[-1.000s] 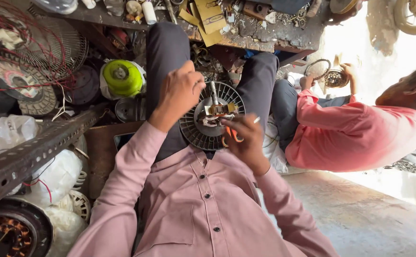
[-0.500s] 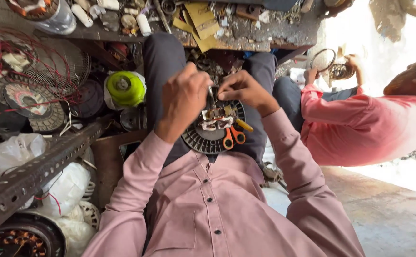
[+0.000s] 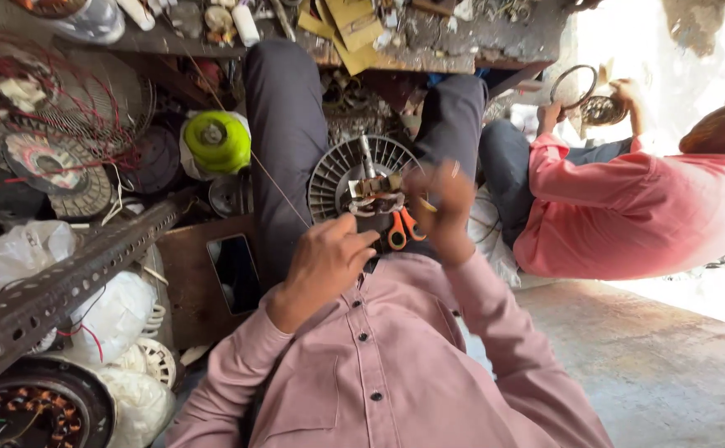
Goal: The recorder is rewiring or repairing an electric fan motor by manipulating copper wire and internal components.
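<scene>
Thing in hand: a round, grey finned metal fan-motor housing with a steel shaft and a wound copper core at its middle; it rests on the person's lap, between the two dark-trousered thighs.
Direction from the hands: the housing lies just ahead of both hands, further from the body; its flat face is turned up toward the camera and the shaft points away from the chest.
Left hand: curled narrow at the near rim of the housing, fingertips touching its lower edge; whether it pinches anything I cannot tell.
Right hand: blurred, at the right edge of the core, fingers closed around something thin and yellowish; what it is I cannot tell.
Nearer hand: both touch or nearly touch the housing; the right sits closer to the core.
Scissors: one pair of orange-handled scissors, lying between the hands against the near rim.
Thin wire: one strand, running from the core up and left across the left thigh.
Counts: one housing, one shaft, one pair of scissors, two hands.
Nearby: a lime-green round spool to the left; a person in a pink shirt to the right, holding a metal ring.
</scene>
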